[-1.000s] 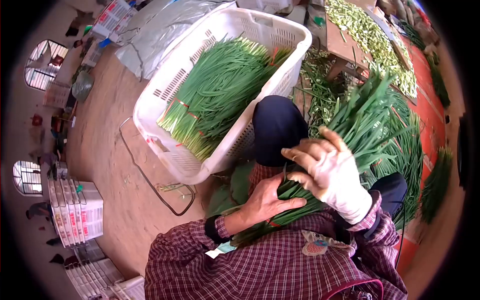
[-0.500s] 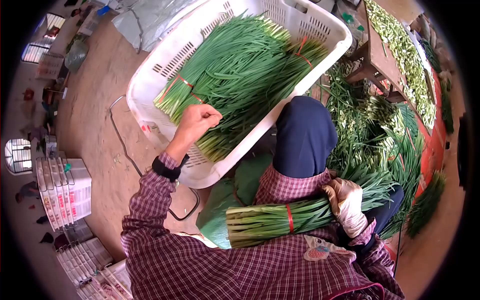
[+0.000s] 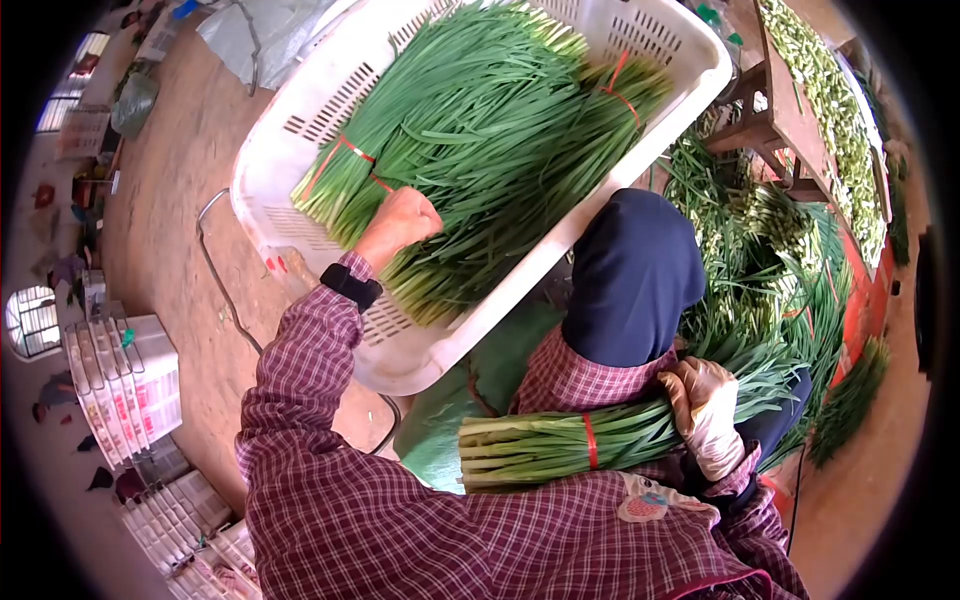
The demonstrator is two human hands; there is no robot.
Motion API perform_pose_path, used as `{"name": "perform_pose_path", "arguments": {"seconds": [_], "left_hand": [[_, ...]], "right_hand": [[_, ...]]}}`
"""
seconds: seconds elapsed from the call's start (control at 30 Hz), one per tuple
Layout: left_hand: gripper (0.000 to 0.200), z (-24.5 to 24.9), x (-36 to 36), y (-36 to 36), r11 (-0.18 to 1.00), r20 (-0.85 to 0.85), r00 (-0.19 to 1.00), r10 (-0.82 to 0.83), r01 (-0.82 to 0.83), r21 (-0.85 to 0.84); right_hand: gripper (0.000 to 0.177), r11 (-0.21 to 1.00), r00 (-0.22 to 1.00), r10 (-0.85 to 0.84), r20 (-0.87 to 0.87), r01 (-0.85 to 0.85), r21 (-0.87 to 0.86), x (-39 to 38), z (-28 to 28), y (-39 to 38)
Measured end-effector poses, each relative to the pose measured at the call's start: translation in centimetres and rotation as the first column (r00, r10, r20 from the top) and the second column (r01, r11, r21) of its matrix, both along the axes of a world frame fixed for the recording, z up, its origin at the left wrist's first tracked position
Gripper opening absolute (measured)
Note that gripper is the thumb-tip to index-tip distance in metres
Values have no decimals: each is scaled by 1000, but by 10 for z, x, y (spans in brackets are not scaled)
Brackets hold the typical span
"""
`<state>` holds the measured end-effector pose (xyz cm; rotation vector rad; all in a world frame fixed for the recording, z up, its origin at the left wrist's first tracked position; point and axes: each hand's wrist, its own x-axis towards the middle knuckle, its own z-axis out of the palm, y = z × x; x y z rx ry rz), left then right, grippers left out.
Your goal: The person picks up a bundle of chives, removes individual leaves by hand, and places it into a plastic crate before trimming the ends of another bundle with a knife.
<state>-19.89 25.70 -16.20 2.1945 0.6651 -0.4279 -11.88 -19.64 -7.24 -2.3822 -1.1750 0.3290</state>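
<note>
My left hand (image 3: 403,226), bare and curled closed, is over the garlic chives (image 3: 490,130) in a white plastic crate (image 3: 440,357). Its fingertips are turned down, so what they hold, if anything, is hidden. Red bands circle several of the crate's bunches, one just above this hand. Across my lap lies another bunch of garlic chives (image 3: 535,447), with a red band around its stalks. My right hand (image 3: 704,412), in a pale glove, is wrapped round the leafy part of that bunch. The pale stalk ends point left.
Loose and bundled greens (image 3: 760,250) are heaped right of my knee (image 3: 635,270). Beyond them, a low wooden table (image 3: 800,120) bears chopped pale green pieces. A green sack (image 3: 440,430) lies under the crate's near corner. White crates (image 3: 125,385) are stacked at far left.
My left hand has moved slightly up and closer to the banded bunch in the crate, its fingers now turned down. My right hand keeps its hold on the lap bunch. The view has shifted a little.
</note>
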Motion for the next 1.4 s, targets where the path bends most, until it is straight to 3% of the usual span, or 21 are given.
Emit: {"name": "perform_pose_path", "arguments": {"seconds": [0.27, 0.43, 0.77, 0.83, 0.93, 1.2, 1.27, 1.3, 1.33, 1.4], "left_hand": [[23, 4, 6, -6, 1000, -75, 997, 4, -3, 5], [20, 1, 4, -3, 973, -90, 982, 166, -178, -145], [22, 3, -1, 1, 982, -84, 990, 111, -122, -143], [24, 14, -1, -7, 942, -43, 983, 177, -182, -281], [22, 14, 6, -12, 942, -150, 973, 175, -210, -262], [12, -7, 6, -18, 987, -78, 992, 96, -105, -118], [8, 4, 1, -20, 899, -14, 941, 337, -326, -294], [8, 10, 1, -18, 883, -10, 923, 385, -371, -286], [10, 13, -3, -12, 871, 81, 923, 376, -322, -370], [11, 27, -4, -1, 857, 126, 899, 420, -348, -379]], "right_hand": [[20, 1000, 1000, -12, -6, 12, -15, 0, 1, 1], [19, 1000, 1000, -8, 1, 8, -17, 1, 0, 2], [16, 999, 1000, -11, 24, 12, -31, -2, 1, -1], [16, 999, 1000, -15, 19, 16, -33, -2, 3, 0], [16, 999, 1000, -22, 16, 23, -40, -2, 3, 0], [14, 998, 998, -57, -12, 56, -26, -5, 5, -1], [12, 998, 999, -50, -11, 49, -35, -5, 7, 1], [11, 998, 999, -44, -18, 43, -35, -5, 7, -1], [11, 998, 999, -50, -13, 49, -33, -5, 7, -1], [11, 998, 998, -61, -16, 61, -25, -6, 7, -2]]}}
